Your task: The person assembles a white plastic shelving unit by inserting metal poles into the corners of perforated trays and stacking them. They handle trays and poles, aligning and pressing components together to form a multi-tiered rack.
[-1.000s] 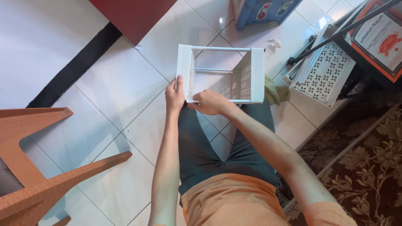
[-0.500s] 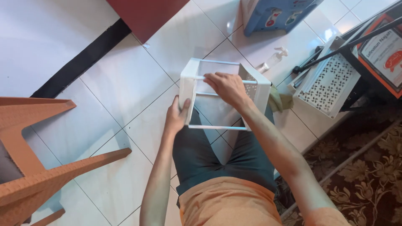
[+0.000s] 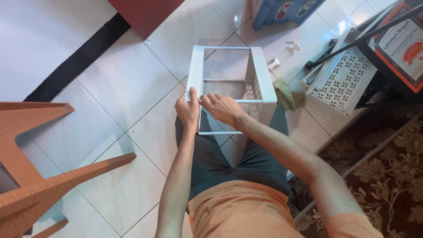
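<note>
A white metal rack frame (image 3: 262, 72), with two side panels joined by thin white bars, stands on the tiled floor in front of my knees. My left hand (image 3: 187, 110) grips the near edge of its left panel. My right hand (image 3: 222, 108) is closed around the near upper bar, close beside the left hand. The right panel has a patterned perforated face on its inner side. My legs in dark trousers lie under the frame's near end.
A white perforated panel (image 3: 341, 79) lies on the floor at right beside black rods (image 3: 352, 44). A green cloth (image 3: 286, 94) and a small clear bottle (image 3: 282, 55) lie by the frame. An orange plastic chair (image 3: 39, 176) stands at left. A patterned rug (image 3: 387, 176) is at right.
The frame has been turned and stood up, its long side now pointing away from me. My right hand has come down from the top edge to the near bar.
</note>
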